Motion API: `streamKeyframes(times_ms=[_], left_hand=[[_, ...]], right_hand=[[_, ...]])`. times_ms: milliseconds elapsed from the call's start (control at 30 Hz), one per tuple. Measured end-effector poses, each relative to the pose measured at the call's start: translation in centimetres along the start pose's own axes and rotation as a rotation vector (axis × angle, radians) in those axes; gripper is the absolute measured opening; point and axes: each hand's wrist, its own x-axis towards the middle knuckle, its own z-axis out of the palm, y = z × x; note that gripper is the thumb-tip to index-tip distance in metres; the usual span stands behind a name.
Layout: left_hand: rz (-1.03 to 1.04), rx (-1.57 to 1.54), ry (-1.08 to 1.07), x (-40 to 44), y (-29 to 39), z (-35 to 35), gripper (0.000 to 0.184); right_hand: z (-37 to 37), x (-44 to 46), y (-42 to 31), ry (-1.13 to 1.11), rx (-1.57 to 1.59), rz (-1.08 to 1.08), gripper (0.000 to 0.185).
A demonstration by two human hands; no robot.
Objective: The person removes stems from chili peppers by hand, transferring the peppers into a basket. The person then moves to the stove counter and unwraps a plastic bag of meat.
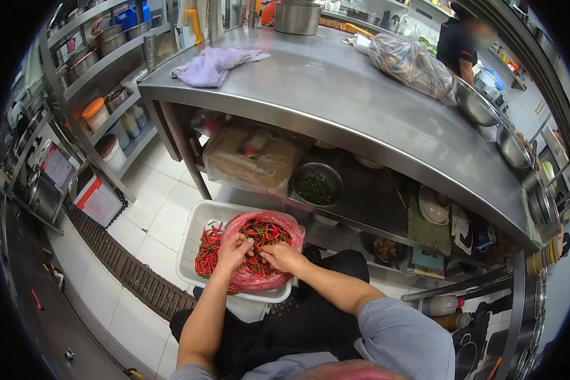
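Below me a white plastic basket [189, 244] holds a pink plastic bag [291, 227], rolled open and full of thin red chili peppers [269, 232] with green stems. More loose chilies [207, 256] lie in the basket, left of the bag. Over the bag's left side, my left hand [234, 251] is closed in a pinch, apparently on a chili pepper. My right hand [281, 257] reaches in from the right, its fingertips pinched close to the left ones. Whatever sits between the right fingertips is too small to make out.
A steel table [335, 95] stands ahead, with a purple cloth [215, 65] and a filled plastic bag [411, 63] on top. Its lower shelf carries a bowl of chopped greens [316, 189]. A floor drain grate [130, 269] runs at left. Another person [456, 44] stands beyond the table.
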Motion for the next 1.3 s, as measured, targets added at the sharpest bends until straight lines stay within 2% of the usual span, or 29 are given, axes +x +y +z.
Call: streamKeyframes(times_ms=[33,100,167,233,300,333,367,400,467,567,633,667,733,800,833,867,900,967,1000,1067,1133,1167,1233,1267,1300], left_hand=[[0.051,0.014,0.008,0.3,-0.5,0.1,0.016],[0.036,0.030,0.003,0.7,-0.7,-0.2,0.017],[0.042,0.025,0.017,0.8,-0.6,-0.1,0.018],[0.062,0.051,-0.037,1.0,-0.8,-0.5,0.018],[0.068,0.043,-0.061,1.0,-0.3,-0.6,0.022],[0.033,0.077,-0.076,0.7,0.1,-1.0,0.024],[0.053,0.119,-0.125,0.5,0.5,-1.4,0.026],[-0.004,0.149,-0.125,0.6,0.2,-1.8,0.027],[-0.192,0.195,-0.163,-0.4,1.8,-2.3,0.023],[-0.196,0.222,-0.235,-0.6,1.2,-3.0,0.022],[-0.174,0.234,-0.239,-0.7,1.4,-3.5,0.022],[-0.108,0.380,-0.202,-0.7,1.5,-3.9,0.021],[0.012,0.630,-0.047,-0.7,3.1,-5.1,0.025],[0.109,0.733,0.260,0.4,3.0,-7.8,0.026],[0.103,0.782,0.337,0.7,2.9,-9.0,0.027],[0.092,0.830,0.413,0.8,2.9,-9.9,0.028],[0.063,0.918,0.405,0.8,2.8,-10.5,0.030],[0.020,0.958,0.367,1.3,2.0,-10.6,0.032],[-0.014,1.009,0.325,1.5,1.7,-10.4,0.035],[-0.051,1.055,0.284,1.3,1.4,-9.8,0.038],[0.103,0.946,0.335,1.2,1.3,-9.1,0.036],[0.101,0.938,0.341,1.2,1.3,-9.0,0.036],[0.215,0.903,0.398,1.0,0.9,-8.8,0.034],[0.202,0.893,0.404,0.8,0.8,-8.4,0.034],[0.286,0.865,0.366,0.4,1.3,-7.9,0.030]], right_hand=[[0.2,-0.1,0.0,0.001,0.004,0.011,0.021],[0.1,-0.2,0.1,0.063,-0.169,-0.085,0.016],[0.0,-0.1,0.9,0.073,-0.190,-0.130,0.013],[-0.1,0.0,0.9,0.005,-0.239,-0.163,0.009],[0.4,0.2,1.8,0.036,-0.273,-0.263,0.016],[0.4,0.1,1.6,-0.003,-0.302,-0.238,0.017],[-0.1,-0.2,0.5,-0.070,-0.270,-0.193,0.030],[0.4,-0.3,1.0,-0.029,-0.239,-0.279,0.032],[0.6,-0.7,0.5,-0.084,-0.264,-0.329,0.031],[1.0,-1.0,-0.9,-0.156,-0.276,-0.330,0.031],[1.1,-0.9,-1.7,-0.217,-0.254,-0.493,0.030],[1.4,-0.9,-1.9,-0.231,-0.256,-0.499,0.030],[2.0,-1.0,-2.1,-0.167,-0.167,-0.513,0.029],[0.7,-0.6,-2.3,0.019,-0.231,-0.383,0.020],[-0.6,-0.1,-2.1,0.140,-0.085,-0.310,0.012],[-3.2,-0.1,-3.7,0.256,-0.145,-0.169,0.012],[-5.3,0.2,-4.0,0.421,-0.115,-0.121,0.015],[-9.2,0.9,-4.1,0.729,0.145,0.049,0.019],[-11.7,1.4,-2.7,0.792,0.000,-0.019,0.020],[-15.6,2.2,-1.1,0.762,-0.096,0.109,0.025],[-18.5,2.6,-0.6,0.612,-0.583,0.165,0.025],[-18.6,2.5,-0.8,0.605,-0.587,0.159,0.025],[-17.5,2.0,-2.8,0.792,-0.456,-0.040,0.024],[-15.8,1.7,-3.8,0.732,-0.318,-0.052,0.022],[-13.7,1.4,-4.8,0.673,-0.180,-0.055,0.021]])
